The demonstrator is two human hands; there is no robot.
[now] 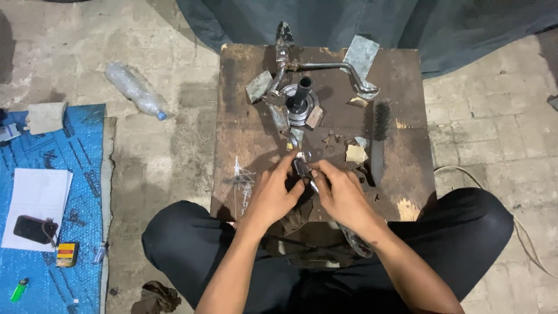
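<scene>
A person sits with a small wooden tabletop (250,151) in front of the knees. Both hands meet at its near edge. The left hand (273,195) and the right hand (343,195) pinch a small metal part (302,168) between their fingers, holding it just above the wood. Farther back stands a round metal piece (299,104) with a dark tube sticking up. A bent metal rod (337,68) lies beside it. A black brush (381,122) lies to the right. On the floor lie a plastic bottle (136,90) and a blue mat (52,232).
</scene>
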